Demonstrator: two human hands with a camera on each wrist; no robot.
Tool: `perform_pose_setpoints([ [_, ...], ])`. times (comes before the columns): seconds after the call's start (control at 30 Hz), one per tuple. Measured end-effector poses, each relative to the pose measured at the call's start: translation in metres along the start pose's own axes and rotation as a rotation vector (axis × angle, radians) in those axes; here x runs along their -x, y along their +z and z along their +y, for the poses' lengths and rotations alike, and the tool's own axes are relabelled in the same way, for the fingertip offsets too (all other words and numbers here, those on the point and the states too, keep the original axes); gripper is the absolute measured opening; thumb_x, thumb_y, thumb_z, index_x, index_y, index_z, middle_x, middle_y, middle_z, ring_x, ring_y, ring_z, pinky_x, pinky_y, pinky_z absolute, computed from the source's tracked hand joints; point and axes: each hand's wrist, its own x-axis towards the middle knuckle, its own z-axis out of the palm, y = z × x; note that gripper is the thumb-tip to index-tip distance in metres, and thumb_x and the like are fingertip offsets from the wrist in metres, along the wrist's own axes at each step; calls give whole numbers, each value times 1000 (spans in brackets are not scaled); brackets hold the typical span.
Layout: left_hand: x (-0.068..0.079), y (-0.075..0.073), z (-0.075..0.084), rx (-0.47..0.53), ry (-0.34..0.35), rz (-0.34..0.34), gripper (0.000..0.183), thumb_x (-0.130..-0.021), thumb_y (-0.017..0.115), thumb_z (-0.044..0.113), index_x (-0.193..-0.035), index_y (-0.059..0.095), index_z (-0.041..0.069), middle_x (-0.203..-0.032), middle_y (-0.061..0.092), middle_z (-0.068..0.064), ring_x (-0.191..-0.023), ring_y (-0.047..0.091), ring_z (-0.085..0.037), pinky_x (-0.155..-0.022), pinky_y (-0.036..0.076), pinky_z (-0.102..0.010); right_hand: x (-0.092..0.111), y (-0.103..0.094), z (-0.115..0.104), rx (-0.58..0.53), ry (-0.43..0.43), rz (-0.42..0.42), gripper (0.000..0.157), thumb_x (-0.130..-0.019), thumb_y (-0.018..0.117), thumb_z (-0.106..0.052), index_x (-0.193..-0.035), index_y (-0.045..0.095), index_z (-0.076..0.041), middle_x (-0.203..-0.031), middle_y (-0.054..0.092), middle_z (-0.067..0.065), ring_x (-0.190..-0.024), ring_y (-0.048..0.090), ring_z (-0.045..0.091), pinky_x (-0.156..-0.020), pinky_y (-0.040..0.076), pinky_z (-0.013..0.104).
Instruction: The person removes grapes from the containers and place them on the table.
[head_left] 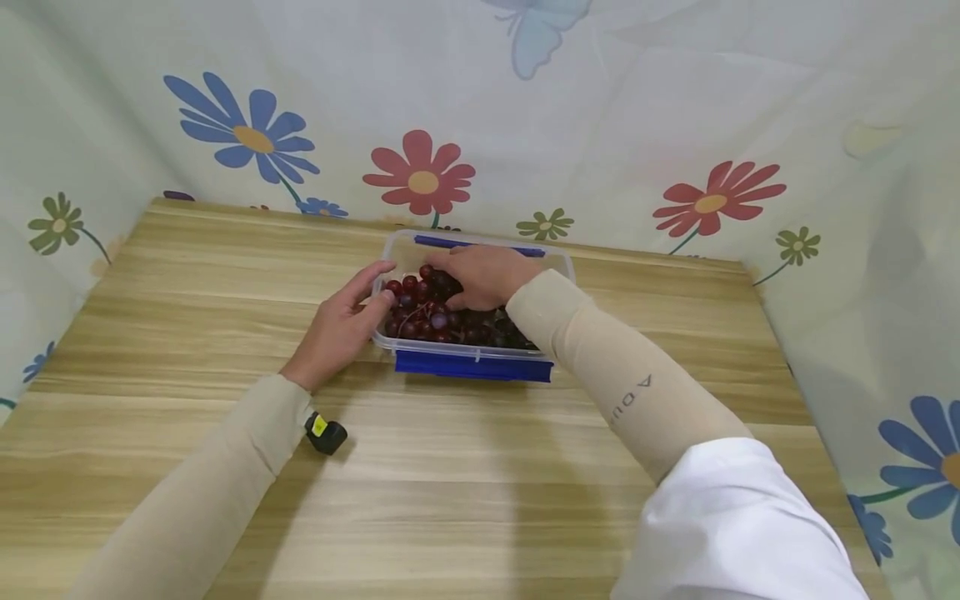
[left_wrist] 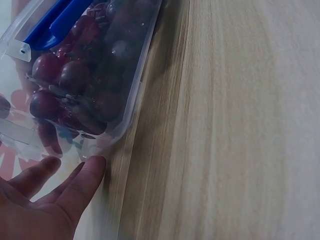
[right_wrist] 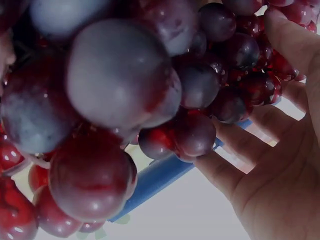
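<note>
A clear plastic box (head_left: 388, 342) with blue locking flaps (head_left: 472, 367) stands at the back of the table, holding dark red grapes (head_left: 420, 325). My left hand (head_left: 333, 329) is at the box's left end, its fingers spread and touching the rim. In the left wrist view, those fingers (left_wrist: 82, 187) reach the lower corner of the clear wall. Inside the box, my right hand (head_left: 487, 275) grips part of the grape bunch. Its thumb (right_wrist: 290, 42) lies on one side of the grapes and its fingers (right_wrist: 225, 172) on the other, in the right wrist view.
The wood-grain table (head_left: 450, 483) stretches from the box toward me. A flower-printed cloth (head_left: 585, 142) hangs close behind the box and along both sides. On my left wrist sits a small black device (head_left: 327, 434).
</note>
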Motion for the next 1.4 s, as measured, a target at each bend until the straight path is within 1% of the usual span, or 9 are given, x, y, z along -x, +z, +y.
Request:
perform_pose_setpoints([
  [0.23, 1, 0, 0, -10, -15, 4, 50, -108, 49, 49, -156, 45, 37, -167, 41, 5, -152, 45, -32, -121, 41, -57, -9, 0, -7, 39, -36, 33, 53, -99, 72, -32, -142, 51, -10, -131, 63, 9, -121, 63, 25, -112, 51, 40],
  [0.37, 0, 1, 1, 3, -10, 8, 49, -109, 49, 48, -156, 46, 37, -166, 42, 5, -152, 45, -30, -122, 41, -56, -13, -2, -10, 2, -26, 17, 47, -98, 71, -22, -139, 51, -12, -126, 65, 6, -114, 64, 23, -108, 52, 38],
  [0.5, 0, 0, 3, 6, -6, 10, 48, -109, 49, 46, -156, 46, 36, -165, 43, 3, -150, 46, -30, -122, 40, -56, -14, -4, -10, -25, -8, 21, 33, -96, 69, -14, -127, 58, -14, -112, 69, 4, -99, 64, 23, -96, 54, 37],
  [0.6, 0, 0, 4, 2, -5, 7, 49, -109, 49, 45, -157, 45, 36, -165, 44, 1, -150, 46, -31, -122, 40, -56, -15, -3, -10, -26, -7, 27, 25, -96, 68, -13, -119, 59, -13, -107, 66, 4, -96, 60, 23, -91, 52, 38],
  [0.73, 2, 0, 6, -7, -3, 2, 49, -109, 48, 45, -157, 44, 35, -166, 42, 1, -151, 45, -32, -123, 39, -57, -18, 0, -10, -66, -12, 13, 31, -95, 67, -10, -123, 54, -15, -113, 60, 4, -102, 57, 23, -94, 52, 37],
  [0.93, 2, 1, 5, 3, -8, -1, 48, -109, 48, 45, -157, 44, 37, -167, 42, 1, -152, 44, -31, -123, 38, -57, -21, 1, -6, -122, 30, -48, 56, -95, 63, -12, -148, 49, -24, -130, 64, 1, -108, 58, 21, -101, 52, 41],
  [1.0, 2, 1, 5, 10, -12, 2, 48, -109, 49, 46, -156, 45, 38, -166, 42, 2, -152, 44, -31, -123, 38, -56, -21, 1, -6, -137, 41, -59, 56, -94, 63, -12, -147, 51, -26, -125, 66, 0, -104, 59, 21, -97, 51, 40],
  [1.13, 2, 0, 4, 7, -21, 7, 48, -109, 49, 47, -156, 45, 38, -166, 42, 2, -151, 46, -31, -122, 40, -56, -23, 1, -5, -161, -10, -41, 41, -92, 63, -8, -131, 60, -19, -108, 64, 1, -98, 56, 21, -90, 48, 36],
  [1.4, 1, 1, 4, 2, -21, 13, 50, -108, 48, 51, -156, 45, 37, -166, 41, 2, -149, 48, -33, -120, 42, -57, -22, -2, -2, -89, -44, -29, 56, -91, 76, -24, -143, 56, -18, -132, 59, 7, -118, 57, 23, -108, 52, 40],
])
